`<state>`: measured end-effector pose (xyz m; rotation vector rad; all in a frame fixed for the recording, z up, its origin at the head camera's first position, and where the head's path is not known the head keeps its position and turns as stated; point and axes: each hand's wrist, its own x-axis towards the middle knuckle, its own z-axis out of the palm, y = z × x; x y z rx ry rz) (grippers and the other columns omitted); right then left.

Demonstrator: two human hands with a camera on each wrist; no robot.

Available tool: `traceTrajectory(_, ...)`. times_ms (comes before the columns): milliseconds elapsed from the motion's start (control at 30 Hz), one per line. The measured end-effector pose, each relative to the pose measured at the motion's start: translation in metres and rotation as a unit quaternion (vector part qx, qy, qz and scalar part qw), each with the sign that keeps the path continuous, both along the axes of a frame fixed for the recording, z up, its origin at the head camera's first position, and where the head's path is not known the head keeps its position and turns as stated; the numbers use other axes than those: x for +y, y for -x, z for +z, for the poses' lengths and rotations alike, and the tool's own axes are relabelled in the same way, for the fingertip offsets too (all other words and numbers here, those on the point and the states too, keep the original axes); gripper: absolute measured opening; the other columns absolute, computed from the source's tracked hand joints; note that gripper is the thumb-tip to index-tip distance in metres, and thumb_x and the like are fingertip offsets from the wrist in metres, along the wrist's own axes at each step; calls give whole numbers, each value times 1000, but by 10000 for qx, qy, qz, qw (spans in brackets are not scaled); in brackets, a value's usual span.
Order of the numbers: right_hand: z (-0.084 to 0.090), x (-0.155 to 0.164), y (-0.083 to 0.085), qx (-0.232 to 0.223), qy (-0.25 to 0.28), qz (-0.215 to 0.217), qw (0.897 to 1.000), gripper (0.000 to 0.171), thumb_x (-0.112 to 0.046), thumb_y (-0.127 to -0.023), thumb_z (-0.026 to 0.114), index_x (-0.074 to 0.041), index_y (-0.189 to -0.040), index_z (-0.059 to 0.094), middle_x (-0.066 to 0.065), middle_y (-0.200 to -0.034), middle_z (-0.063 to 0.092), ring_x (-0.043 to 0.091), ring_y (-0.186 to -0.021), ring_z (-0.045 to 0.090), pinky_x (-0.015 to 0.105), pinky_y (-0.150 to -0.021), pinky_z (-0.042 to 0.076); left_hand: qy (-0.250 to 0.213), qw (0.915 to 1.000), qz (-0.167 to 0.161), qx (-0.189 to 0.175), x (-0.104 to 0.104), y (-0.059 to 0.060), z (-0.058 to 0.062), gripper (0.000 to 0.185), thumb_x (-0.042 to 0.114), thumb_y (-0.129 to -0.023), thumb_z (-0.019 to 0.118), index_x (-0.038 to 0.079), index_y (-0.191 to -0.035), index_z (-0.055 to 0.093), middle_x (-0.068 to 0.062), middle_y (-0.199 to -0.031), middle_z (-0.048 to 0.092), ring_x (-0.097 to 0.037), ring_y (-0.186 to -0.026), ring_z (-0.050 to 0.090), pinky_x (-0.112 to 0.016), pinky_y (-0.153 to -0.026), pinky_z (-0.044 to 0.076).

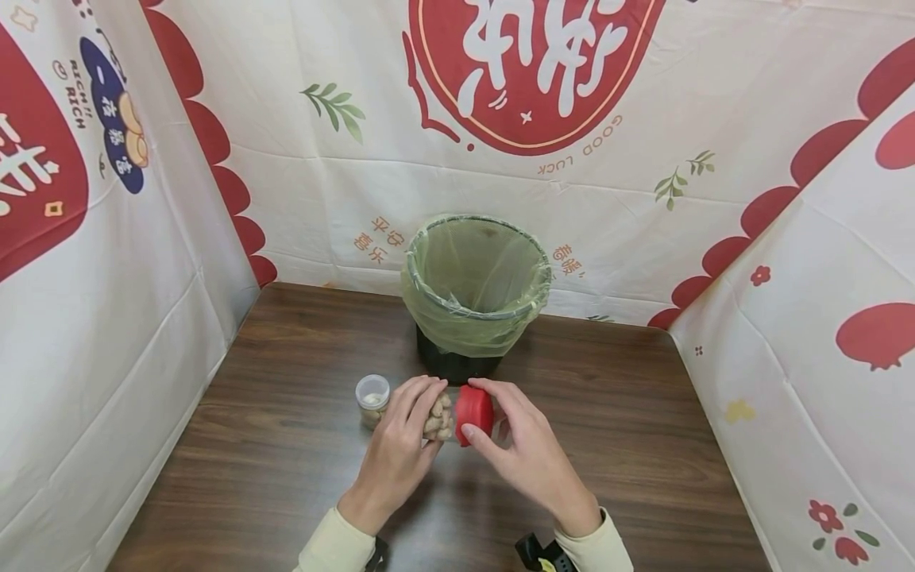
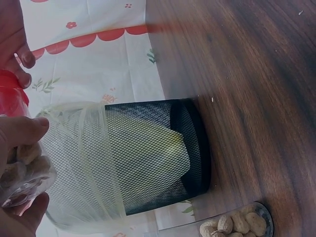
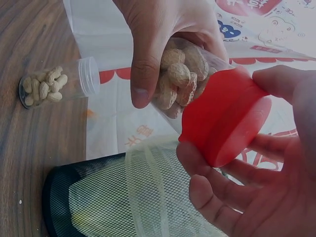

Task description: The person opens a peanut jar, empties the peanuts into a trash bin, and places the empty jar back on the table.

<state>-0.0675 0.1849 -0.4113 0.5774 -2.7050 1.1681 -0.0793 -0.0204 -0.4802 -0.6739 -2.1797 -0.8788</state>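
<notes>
Left hand [image 1: 400, 445] grasps clear peanut jar [image 3: 185, 74], held sideways above table [image 1: 643, 429] | right hand [image 1: 525, 445] clasps its red lid [image 1: 475, 411] | risk: tilted jar likely spills peanuts once uncapped, missing bin [image 1: 475, 278].

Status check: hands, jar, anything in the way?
Left hand grips the peanut jar, held sideways. Right hand grips its red lid, lid on. Second jar stands left, open; bin right behind. Nothing blocking.
</notes>
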Motion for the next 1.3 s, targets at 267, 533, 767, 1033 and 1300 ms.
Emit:
traceTrajectory(267,0,1,0,349,-133,270,9989,61,-23,-93,84,-24,-149,60,-5,-142,62,7,-108,59,25,-82,58,-59,9989,60,-457,1,-1,1,79,-2,-71,97,6,-142,64,-9,-138,66,-25,-131,63,-36,-113,54)
traceTrajectory(533,0,1,-1,365,-164,289,9988,63,-23,-92,83,-23,-150,58,-4,-143,62,7,-108,60,25,-83,59,-145,9987,45,-495,1,0,0,80,-2,-68,98,6,-140,65,-10,-137,67,-26,-130,63,-39,-110,56)
traceTrajectory(767,0,2,1,16,7,-63,10000,72,-33,-95,82,-25,-158,49,-1,-145,64,8,-99,64,27,-81,61,-115,9983,96,-566,1,-1,1,79,-2,-70,98,6,-142,64,-10,-139,66,-26,-133,62,-41,-111,56)
traceTrajectory(1033,1,2,0,-244,208,-145,9994,63,-32,-96,82,-23,-152,56,-3,-134,67,18,-93,67,26,-78,62,50,9995,85,-301,1,-2,3,75,-2,-74,96,6,-142,64,-12,-141,65,-29,-134,62,-41,-112,55)
traceTrajectory(1300,0,0,0,-165,131,-172,9996,54,-26,-95,83,-19,-145,63,-6,-127,67,10,-93,63,25,-75,61,15,9992,74,-381,1,-2,1,75,-2,-74,96,6,-142,64,-11,-140,66,-28,-134,62,-39,-112,55)
